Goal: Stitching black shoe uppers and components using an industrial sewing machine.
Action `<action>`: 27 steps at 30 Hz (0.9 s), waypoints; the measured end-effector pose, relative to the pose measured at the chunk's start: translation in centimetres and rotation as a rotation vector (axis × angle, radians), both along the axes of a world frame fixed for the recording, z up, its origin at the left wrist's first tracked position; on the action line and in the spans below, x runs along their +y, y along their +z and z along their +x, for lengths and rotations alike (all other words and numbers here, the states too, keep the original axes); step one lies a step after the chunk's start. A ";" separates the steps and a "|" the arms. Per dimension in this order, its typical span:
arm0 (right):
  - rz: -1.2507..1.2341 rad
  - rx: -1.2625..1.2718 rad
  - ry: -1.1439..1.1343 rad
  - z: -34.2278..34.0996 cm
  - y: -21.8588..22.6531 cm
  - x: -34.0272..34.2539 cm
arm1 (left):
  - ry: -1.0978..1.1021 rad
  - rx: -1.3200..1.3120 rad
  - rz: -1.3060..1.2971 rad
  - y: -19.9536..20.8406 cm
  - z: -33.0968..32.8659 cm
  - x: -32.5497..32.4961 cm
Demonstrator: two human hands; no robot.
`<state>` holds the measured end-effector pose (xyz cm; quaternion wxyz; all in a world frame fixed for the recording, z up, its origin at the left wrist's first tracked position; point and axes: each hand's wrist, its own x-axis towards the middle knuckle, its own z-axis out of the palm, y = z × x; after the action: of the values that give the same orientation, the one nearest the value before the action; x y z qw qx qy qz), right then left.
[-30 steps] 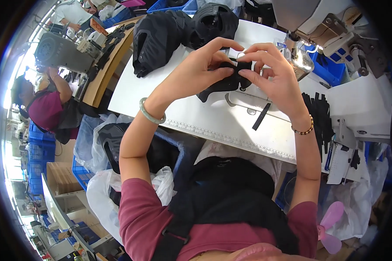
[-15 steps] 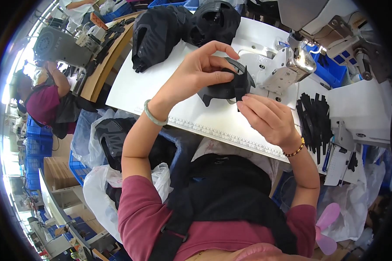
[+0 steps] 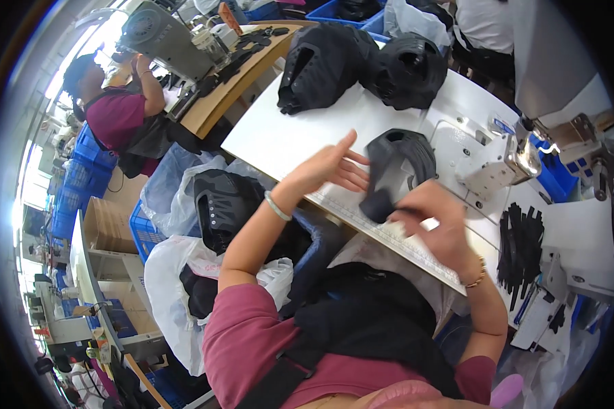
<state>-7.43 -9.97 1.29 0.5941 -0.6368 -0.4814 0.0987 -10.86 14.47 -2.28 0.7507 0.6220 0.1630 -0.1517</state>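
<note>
A black shoe upper [image 3: 387,163] lies on the white sewing-machine table, between my hands and close to the ruler edge. My left hand [image 3: 333,165] is beside it on the left, thumb raised and fingers spread; whether the fingertips touch the upper cannot be told. At the upper's near right end is my right hand [image 3: 435,219], fingers bent and smeared by motion, so its grip is unclear. The sewing machine's metal arm [image 3: 494,165] stands just right of the upper.
Several finished-looking black uppers [image 3: 327,68] are heaped at the table's far side. Black strips [image 3: 520,249] lie at the right. A ruler [image 3: 389,238] runs along the front edge. Bagged uppers [image 3: 228,204] sit lower left. Another person [image 3: 119,112] works at the far left.
Both hands were up holding the black upper near the machine. Now it lies lower on the table, my left hand has opened away from it, and the view has shifted.
</note>
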 end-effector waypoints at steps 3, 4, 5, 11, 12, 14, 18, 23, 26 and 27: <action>-0.169 -0.572 0.165 -2.2 -3.0 3.5 | 0.184 -0.139 -0.470 -4.3 0.7 1.6; -0.106 -0.747 0.165 -2.1 -4.5 4.9 | 0.194 -0.143 -0.483 -3.2 0.9 1.6; -0.164 -0.838 0.164 -2.1 -5.1 5.8 | 0.180 -0.158 -0.474 -2.1 0.9 1.7; -0.066 -1.027 0.005 0.1 -8.4 14.6 | 0.147 -0.557 -0.212 -2.3 0.4 9.1; -0.058 -1.022 -0.002 0.4 -8.6 16.4 | 0.178 -0.634 -0.203 -2.7 0.4 11.4; -0.022 -1.020 -0.033 1.4 -9.6 19.9 | 0.258 -0.734 -0.131 -1.6 1.5 14.0; -0.183 -1.189 -0.151 0.1 -10.1 26.3 | 0.350 -0.664 -0.047 -1.9 3.8 20.2; -0.289 -1.237 -0.498 -2.2 -11.7 29.3 | 0.524 -0.579 0.112 -4.0 6.4 23.9; -0.445 -1.223 -0.454 -0.3 -12.5 30.6 | 0.469 -0.605 0.115 -3.2 9.1 23.4; -0.466 -1.259 -0.478 0.7 -12.4 30.8 | 0.461 -0.624 0.117 -2.7 10.1 23.2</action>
<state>-6.77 20.84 -11.06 0.0567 -0.7715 -0.5466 -0.3205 -0.78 37.72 -5.02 0.7417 0.6273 0.0707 0.2267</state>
